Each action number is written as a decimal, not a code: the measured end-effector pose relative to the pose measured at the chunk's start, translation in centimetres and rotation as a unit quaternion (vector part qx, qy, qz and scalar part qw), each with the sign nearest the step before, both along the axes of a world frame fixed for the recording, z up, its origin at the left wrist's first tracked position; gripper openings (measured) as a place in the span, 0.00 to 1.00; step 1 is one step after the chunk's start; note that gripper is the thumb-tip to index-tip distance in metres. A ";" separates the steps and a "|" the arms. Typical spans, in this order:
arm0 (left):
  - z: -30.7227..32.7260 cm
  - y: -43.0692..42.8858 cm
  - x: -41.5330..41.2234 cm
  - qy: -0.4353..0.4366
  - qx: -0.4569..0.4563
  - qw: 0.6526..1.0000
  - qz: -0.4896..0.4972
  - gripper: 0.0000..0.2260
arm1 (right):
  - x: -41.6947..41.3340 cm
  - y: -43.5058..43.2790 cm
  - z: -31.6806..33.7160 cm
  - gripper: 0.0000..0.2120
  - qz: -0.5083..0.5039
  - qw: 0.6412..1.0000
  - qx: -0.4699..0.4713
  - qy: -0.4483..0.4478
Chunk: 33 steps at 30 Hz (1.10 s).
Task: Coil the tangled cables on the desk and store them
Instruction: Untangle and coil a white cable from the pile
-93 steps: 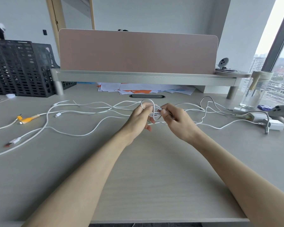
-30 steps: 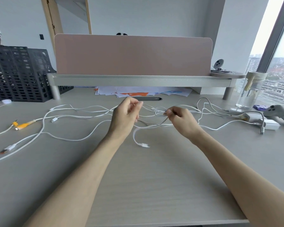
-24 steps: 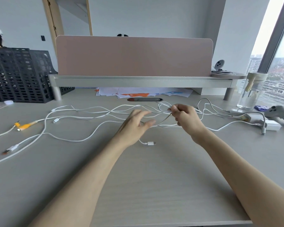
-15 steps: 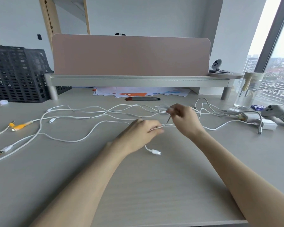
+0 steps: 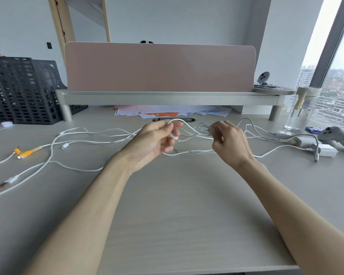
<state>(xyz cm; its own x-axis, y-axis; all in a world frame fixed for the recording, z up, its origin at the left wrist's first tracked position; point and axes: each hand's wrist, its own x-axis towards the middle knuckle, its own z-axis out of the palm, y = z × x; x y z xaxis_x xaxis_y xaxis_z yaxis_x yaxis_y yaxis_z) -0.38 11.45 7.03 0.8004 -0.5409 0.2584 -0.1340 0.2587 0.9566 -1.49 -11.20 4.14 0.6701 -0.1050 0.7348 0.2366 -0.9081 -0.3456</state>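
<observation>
Several white cables (image 5: 83, 142) lie tangled across the grey desk (image 5: 177, 205), running from far left to far right. My left hand (image 5: 157, 141) is raised palm-up and grips one white cable end, its connector tucked in the curled fingers, with a loop arching over the fingertips. My right hand (image 5: 229, 143) pinches a small bundle of thin white loops (image 5: 204, 128) just above the desk. A strand runs between the two hands.
A yellow-tipped cable (image 5: 27, 152) lies at the left. A white charger block (image 5: 327, 152) and a grey controller (image 5: 338, 137) sit at the right, next to a glass jar (image 5: 301, 110). Black file crates (image 5: 22, 90) stand back left, beside a monitor shelf (image 5: 167, 97) with papers beneath.
My left hand picked the loose connector end off the desk, turned palm-up and lifted it towards my right hand. The right hand kept its pinch on the loops.
</observation>
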 end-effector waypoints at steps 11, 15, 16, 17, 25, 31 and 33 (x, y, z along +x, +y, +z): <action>-1.5 -0.9 0.8 -0.082 -0.018 0.970 0.227 0.08 | -0.8 2.3 0.3 0.05 0.121 0.992 0.030 0.030; -1.7 -1.3 0.6 -0.141 0.010 0.957 0.255 0.09 | -1.1 3.0 0.2 0.05 0.149 0.988 0.017 0.033; -1.8 -1.4 0.6 -0.166 0.026 0.949 0.267 0.09 | -1.1 3.1 0.1 0.05 0.156 0.987 0.017 0.034; -1.9 -1.5 0.6 -0.191 0.042 0.940 0.280 0.11 | -1.2 3.2 0.2 0.05 0.162 0.986 0.020 0.034; -3.0 -2.2 0.3 -0.278 0.071 0.883 0.370 0.12 | -1.7 3.8 0.6 0.08 0.230 0.953 0.158 0.115; -3.2 -1.9 0.9 -0.241 0.084 0.919 0.302 0.12 | -1.7 3.4 0.7 0.10 0.268 0.930 0.206 0.144; -2.9 -1.9 0.8 -0.168 0.055 0.957 0.229 0.11 | -1.7 3.4 0.7 0.10 0.279 0.925 0.207 0.154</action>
